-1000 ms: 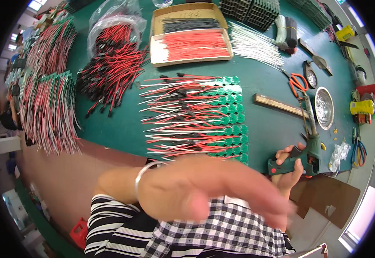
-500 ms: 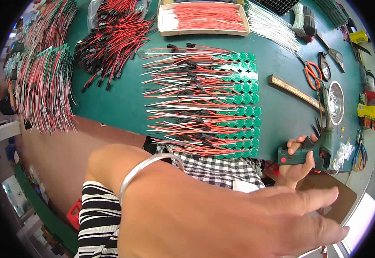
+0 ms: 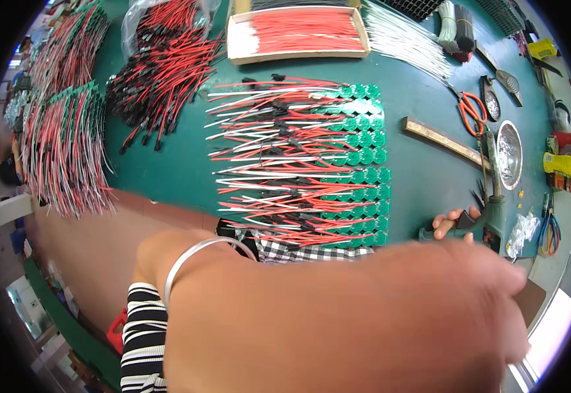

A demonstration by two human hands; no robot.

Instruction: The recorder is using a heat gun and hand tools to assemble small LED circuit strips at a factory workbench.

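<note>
My left hand point(image 3: 377, 314), with a silver bangle point(image 3: 190, 259) at its wrist, looms large and close across the lower part of the view. Motion smears its fingers, and I cannot make out anything in them. Partly hidden behind it, my right hand point(image 3: 447, 223) wraps round the handle of a dark green soldering gun point(image 3: 493, 219) at the table's near right edge. The gun's tip points away from me. Left of it lie panels of round green circuit boards point(image 3: 367, 177), with red, white and black wires point(image 3: 279, 164) stretching left from them.
A box of red wires point(image 3: 298, 33) stands at the back, beside loose white wires point(image 3: 406, 39). Bundles of red-black connector leads point(image 3: 161, 85) and finished wired boards point(image 3: 63, 144) lie left. A wooden bar point(image 3: 442, 141), orange-handled pliers point(image 3: 472, 114) and a metal bowl point(image 3: 509, 155) lie right.
My left hand has risen in the view, and its spread fingers now look drawn together and blurred. It covers more of my right hand and the soldering gun. The view has shifted slightly.
</note>
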